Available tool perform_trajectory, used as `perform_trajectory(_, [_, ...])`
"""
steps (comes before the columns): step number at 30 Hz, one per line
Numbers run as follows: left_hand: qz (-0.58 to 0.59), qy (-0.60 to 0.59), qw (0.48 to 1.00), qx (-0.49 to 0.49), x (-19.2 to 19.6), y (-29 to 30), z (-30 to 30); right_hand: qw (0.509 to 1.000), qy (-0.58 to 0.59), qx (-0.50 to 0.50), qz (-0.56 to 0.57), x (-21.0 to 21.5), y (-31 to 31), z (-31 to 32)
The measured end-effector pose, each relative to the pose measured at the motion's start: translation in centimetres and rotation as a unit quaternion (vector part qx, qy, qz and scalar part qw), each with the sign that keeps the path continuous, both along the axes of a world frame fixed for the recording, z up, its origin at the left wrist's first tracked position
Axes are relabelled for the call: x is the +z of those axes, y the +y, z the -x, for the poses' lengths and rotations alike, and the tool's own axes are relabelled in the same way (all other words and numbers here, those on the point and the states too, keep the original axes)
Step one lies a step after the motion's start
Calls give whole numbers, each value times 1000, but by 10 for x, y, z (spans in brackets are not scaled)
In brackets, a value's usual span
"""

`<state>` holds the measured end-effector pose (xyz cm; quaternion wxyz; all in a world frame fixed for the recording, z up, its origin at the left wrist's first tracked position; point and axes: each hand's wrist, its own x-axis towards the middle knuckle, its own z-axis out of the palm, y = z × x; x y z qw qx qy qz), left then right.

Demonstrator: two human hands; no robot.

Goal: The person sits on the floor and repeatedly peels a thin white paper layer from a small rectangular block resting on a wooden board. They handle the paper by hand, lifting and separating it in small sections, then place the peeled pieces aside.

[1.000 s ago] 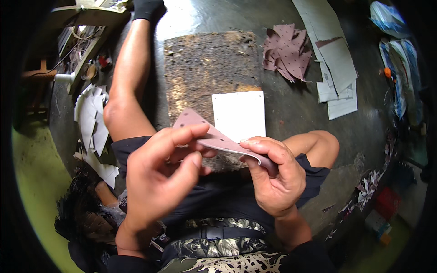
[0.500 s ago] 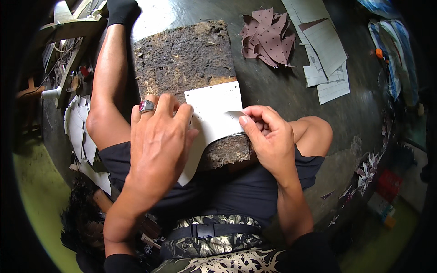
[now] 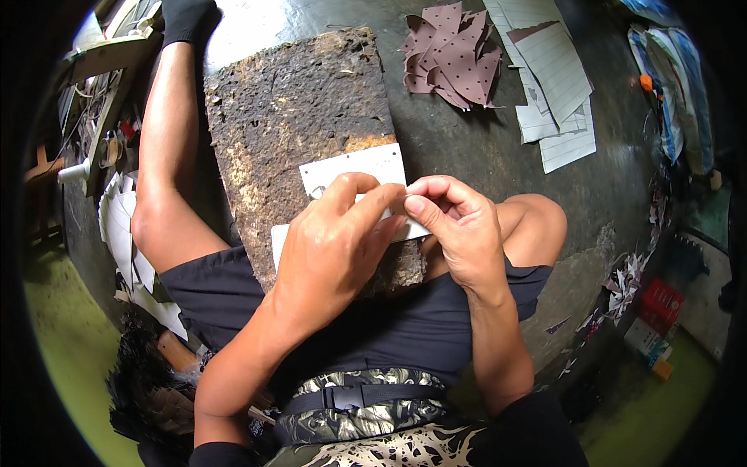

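White paper sheet [image 3: 366, 167] mid-frame on rough board [image 3: 296, 117]: thin, floppy, light; best pinched at edge. Left hand [image 3: 331, 249], right hand [image 3: 455, 222] pinching its right edge, fingertips closed.

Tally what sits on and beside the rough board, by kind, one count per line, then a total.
White card under both hands: 1
Rough dark board: 1
Heap of brown dotted cut pieces: 1
Stack of pale lined sheets: 1
Total: 4

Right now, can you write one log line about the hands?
left hand: on white sheet | right hand: pinching its edge | under: rough board
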<state>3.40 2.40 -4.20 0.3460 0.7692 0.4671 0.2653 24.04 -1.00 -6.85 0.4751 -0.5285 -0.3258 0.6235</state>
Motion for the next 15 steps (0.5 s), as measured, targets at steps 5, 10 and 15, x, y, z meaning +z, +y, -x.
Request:
perform_trajectory(5, [-82, 11, 996, -8, -5, 5, -1, 997, 63, -34, 4, -9, -2, 5])
perform_trajectory(10, [-116, 38, 992, -8, -12, 1, 0, 999, 14, -37, 29, -7, 3, 2])
perform_trajectory(15, [-137, 50, 989, -27, -13, 3, 1, 997, -73, -22, 1, 3, 5, 8])
